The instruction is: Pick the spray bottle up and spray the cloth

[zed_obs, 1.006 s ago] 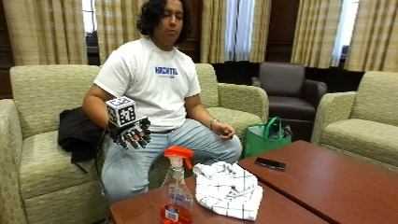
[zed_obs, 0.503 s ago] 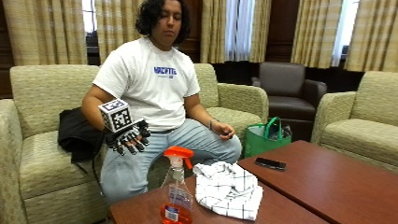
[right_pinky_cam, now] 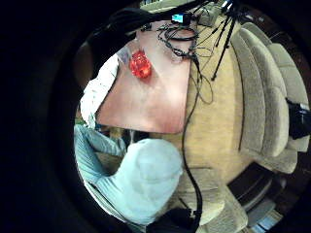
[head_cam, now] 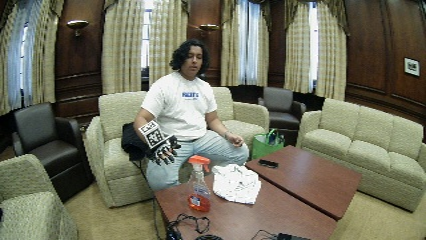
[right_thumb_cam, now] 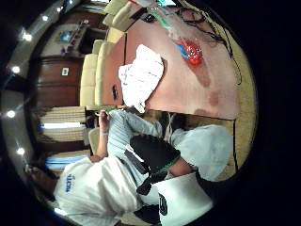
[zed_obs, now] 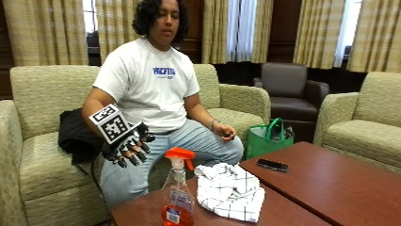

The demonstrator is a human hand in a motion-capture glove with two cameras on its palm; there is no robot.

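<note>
A clear spray bottle (zed_obs: 176, 197) with an orange trigger head and orange liquid stands upright on the wooden table (zed_obs: 294, 188), near its corner closest to the person. A white checked cloth (zed_obs: 230, 190) lies crumpled right beside it. My gloved right hand (zed_obs: 127, 146) hangs in the air above the person's right knee, behind and above the bottle, fingers spread and pointing down, holding nothing. From the palm views, the bottle (right_thumb_cam: 190, 52) (right_pinky_cam: 140, 64) and cloth (right_thumb_cam: 140, 77) sit well away from the palm. The bare left hand (zed_obs: 225, 132) rests on the person's thigh.
A black phone (zed_obs: 272, 165) lies on the table beyond the cloth. A green bag (zed_obs: 268, 139) stands on the floor by the sofa. Cables (head_cam: 186, 224) lie at the table's far end. A dark jacket (zed_obs: 78, 136) sits on the sofa beside the person.
My gloved hand has drifted slightly lower and toward the person's right side, staying spread. The bottle and cloth have not moved.
</note>
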